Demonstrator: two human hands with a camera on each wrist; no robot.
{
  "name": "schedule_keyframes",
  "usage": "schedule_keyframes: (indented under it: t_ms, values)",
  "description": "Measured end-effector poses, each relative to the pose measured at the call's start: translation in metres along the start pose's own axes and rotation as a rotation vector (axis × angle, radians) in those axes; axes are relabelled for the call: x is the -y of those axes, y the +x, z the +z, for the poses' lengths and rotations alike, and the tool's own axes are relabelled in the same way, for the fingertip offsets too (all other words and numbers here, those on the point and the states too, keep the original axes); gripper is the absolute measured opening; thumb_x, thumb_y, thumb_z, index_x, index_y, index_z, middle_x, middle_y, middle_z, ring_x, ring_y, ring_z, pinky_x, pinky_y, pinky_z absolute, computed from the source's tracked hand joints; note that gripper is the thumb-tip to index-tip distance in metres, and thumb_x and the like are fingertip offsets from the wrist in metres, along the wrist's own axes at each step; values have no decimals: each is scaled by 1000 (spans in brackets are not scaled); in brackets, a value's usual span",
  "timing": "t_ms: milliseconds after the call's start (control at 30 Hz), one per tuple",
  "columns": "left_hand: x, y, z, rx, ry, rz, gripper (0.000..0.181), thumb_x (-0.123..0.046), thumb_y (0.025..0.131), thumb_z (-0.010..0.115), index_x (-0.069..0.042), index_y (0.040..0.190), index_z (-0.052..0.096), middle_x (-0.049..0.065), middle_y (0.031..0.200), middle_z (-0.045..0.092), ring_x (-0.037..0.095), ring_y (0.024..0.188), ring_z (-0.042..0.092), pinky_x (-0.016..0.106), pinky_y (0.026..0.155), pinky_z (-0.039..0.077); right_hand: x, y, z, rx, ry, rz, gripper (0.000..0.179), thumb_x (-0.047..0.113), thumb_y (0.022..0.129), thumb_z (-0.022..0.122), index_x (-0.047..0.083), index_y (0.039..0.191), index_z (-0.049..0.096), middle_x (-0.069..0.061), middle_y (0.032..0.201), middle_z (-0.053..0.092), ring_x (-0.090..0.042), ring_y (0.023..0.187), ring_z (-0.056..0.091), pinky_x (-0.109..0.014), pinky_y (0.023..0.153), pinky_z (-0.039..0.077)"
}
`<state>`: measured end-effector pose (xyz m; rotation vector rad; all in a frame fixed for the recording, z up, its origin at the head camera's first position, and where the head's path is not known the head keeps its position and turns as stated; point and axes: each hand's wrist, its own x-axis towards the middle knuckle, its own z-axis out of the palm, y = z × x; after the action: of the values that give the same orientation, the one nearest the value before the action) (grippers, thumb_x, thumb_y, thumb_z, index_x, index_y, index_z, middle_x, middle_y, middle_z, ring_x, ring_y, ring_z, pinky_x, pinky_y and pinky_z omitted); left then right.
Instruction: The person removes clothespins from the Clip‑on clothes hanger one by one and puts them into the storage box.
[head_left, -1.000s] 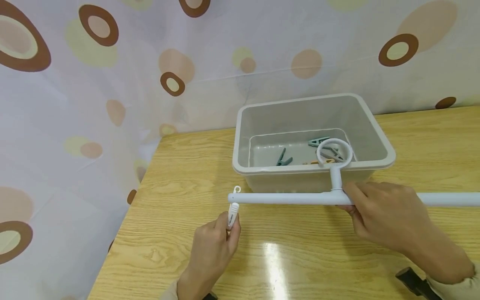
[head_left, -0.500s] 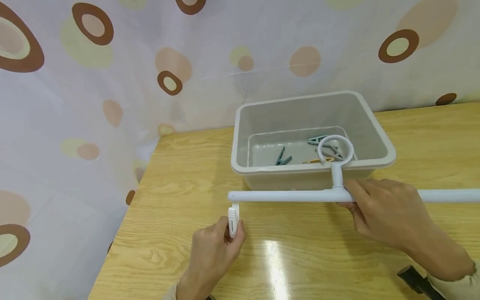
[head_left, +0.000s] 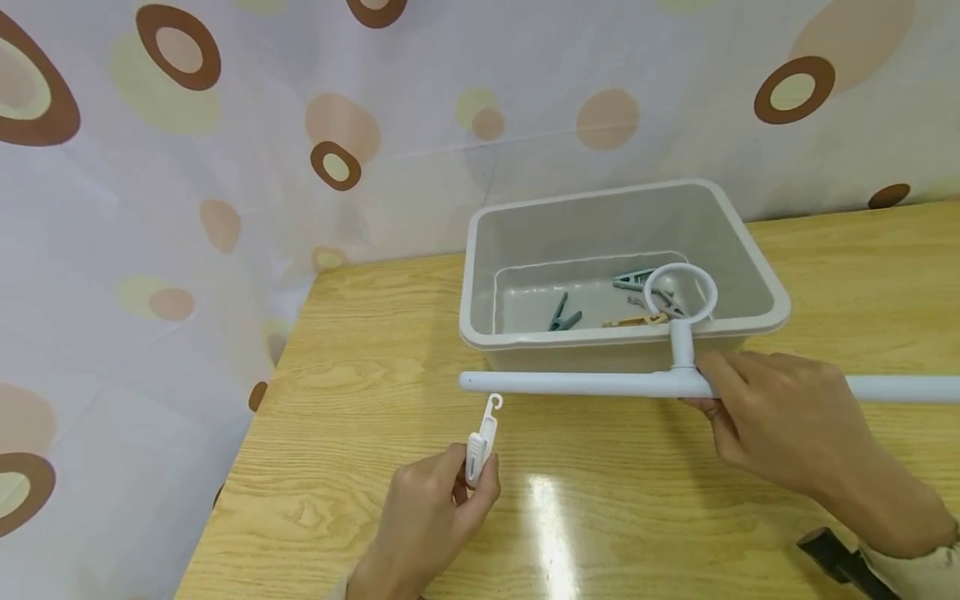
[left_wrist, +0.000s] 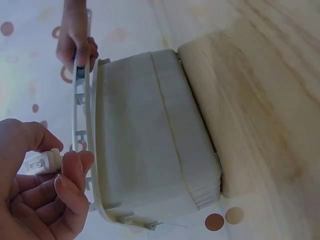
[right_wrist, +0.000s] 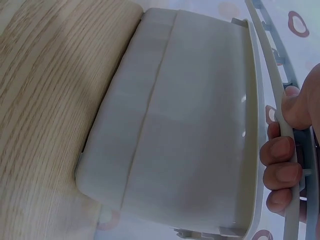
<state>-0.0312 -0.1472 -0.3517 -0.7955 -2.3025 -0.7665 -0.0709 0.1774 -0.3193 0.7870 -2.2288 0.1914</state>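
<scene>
My left hand pinches a white plastic clothespin between thumb and fingers; its small open hook points up, just below the bar in the head view. In the left wrist view, the clothespin sits between thumb and fingertips. My right hand grips a pale blue drying hanger by its long bar, beside the stem of its ring-shaped hook. In the right wrist view, fingers curl round the hanger's rail, with small fittings along its underside. The hanger's right end runs out of the head view.
Behind the hanger stands a grey plastic bin on the wooden table. Inside lie a dark green clothespin, an orange one and several others. A patterned curtain hangs behind the table.
The left hand has drawn the clothespin down and slightly right; its hook, first seen past the bar's left end, is now below the bar. The right hand keeps its grip, with the hanger slightly shifted.
</scene>
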Motion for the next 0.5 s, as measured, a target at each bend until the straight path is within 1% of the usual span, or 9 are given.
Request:
schedule_keyframes:
  t_ms: [67, 167, 367, 500]
  values:
    - [-1, 2, -3, -6, -2, 23, 31, -22, 97, 50, -11, 68, 54, -8, 53, 48, -3, 46, 38, 5, 43, 28, 0, 0, 0, -2, 2, -2, 46, 39, 100, 27, 6, 75, 47, 5, 52, 31, -9, 43, 22, -22, 37, 15]
    - [0, 6, -7, 2, -7, 40, 36, -26, 100, 45, -10, 70, 55, -7, 54, 49, -2, 46, 39, 5, 43, 29, 1, 0, 1, -6, 4, -5, 46, 40, 101, 28, 6, 75, 46, 5, 52, 32, -9, 43, 22, -23, 37, 15]
    - [3, 11, -14, 12, 9, 56, 32, -23, 98, 48, -8, 71, 57, -7, 55, 50, -2, 46, 40, 5, 42, 29, 2, -1, 2, -2, 12, -11, 47, 41, 101, 28, 6, 74, 46, 4, 52, 33, -10, 42, 25, -24, 36, 17]
    - [5, 15, -18, 29, 14, 61, 31, -23, 99, 48, -7, 74, 59, -6, 57, 52, 0, 47, 43, 6, 43, 32, 2, -1, 2, 7, 19, -14, 48, 41, 101, 27, 6, 75, 47, 4, 52, 33, -10, 43, 25, -23, 36, 17]
